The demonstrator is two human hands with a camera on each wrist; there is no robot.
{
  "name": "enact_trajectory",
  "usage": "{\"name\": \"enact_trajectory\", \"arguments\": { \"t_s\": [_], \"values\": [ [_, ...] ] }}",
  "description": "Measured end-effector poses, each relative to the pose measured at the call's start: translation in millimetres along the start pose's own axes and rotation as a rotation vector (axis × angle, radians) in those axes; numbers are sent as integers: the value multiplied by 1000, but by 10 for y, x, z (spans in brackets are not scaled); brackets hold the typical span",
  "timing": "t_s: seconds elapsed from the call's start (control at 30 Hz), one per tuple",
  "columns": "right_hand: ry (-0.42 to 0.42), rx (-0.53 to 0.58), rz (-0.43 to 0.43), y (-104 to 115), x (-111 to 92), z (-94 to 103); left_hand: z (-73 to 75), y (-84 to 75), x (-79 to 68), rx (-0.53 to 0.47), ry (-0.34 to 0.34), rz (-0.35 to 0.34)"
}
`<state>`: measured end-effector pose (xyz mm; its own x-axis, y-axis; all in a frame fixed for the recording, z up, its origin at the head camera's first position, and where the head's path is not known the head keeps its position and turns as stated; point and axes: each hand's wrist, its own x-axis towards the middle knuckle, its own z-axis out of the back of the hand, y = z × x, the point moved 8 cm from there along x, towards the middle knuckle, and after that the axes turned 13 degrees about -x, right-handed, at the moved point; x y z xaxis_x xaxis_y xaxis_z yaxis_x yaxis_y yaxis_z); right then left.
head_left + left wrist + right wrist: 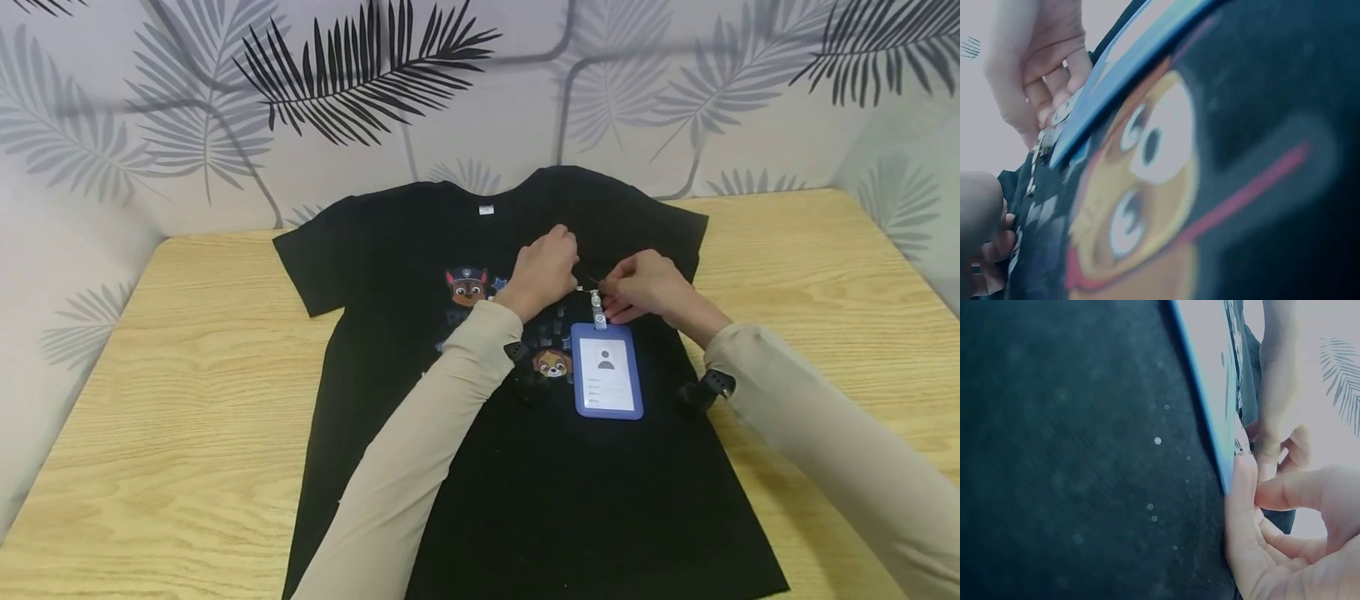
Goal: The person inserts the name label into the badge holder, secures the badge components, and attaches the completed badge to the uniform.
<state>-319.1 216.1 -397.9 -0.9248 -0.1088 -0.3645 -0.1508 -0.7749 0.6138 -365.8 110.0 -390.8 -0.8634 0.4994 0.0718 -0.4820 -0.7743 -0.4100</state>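
A black T-shirt (540,500) with cartoon dogs printed on its chest lies spread out, collar away from me. On its chest, to the right, rests a blue badge holder (607,373) with a white card inside. A clear strap with snaps joins it to a small metal clip (593,290). My right hand (647,287) pinches this clip between thumb and fingers. Just left of it, my left hand (542,265) has its fingers curled and pinches the shirt's cloth; its fingertips are partly hidden. In the right wrist view the badge holder (1207,394) stands edge-on beside the right fingers.
The shirt covers the middle of a light wooden table (187,400). Behind the table rises a pale wall covering (465,100) with a leaf pattern. Dark wrist cameras (697,396) sit below the beige sleeves (825,442).
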Motion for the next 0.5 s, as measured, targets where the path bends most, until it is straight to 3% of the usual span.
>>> {"name": "enact_trajectory", "arguments": {
  "t_s": [0.23, 0.5],
  "values": [
    [9, -20, 7, 4, 6, -3, 73, 39, -20, -113, -15, 32],
    [8, -28, 11, 12, 3, 1, 94, 33, -31, -145, -49, 44]
  ]
}}
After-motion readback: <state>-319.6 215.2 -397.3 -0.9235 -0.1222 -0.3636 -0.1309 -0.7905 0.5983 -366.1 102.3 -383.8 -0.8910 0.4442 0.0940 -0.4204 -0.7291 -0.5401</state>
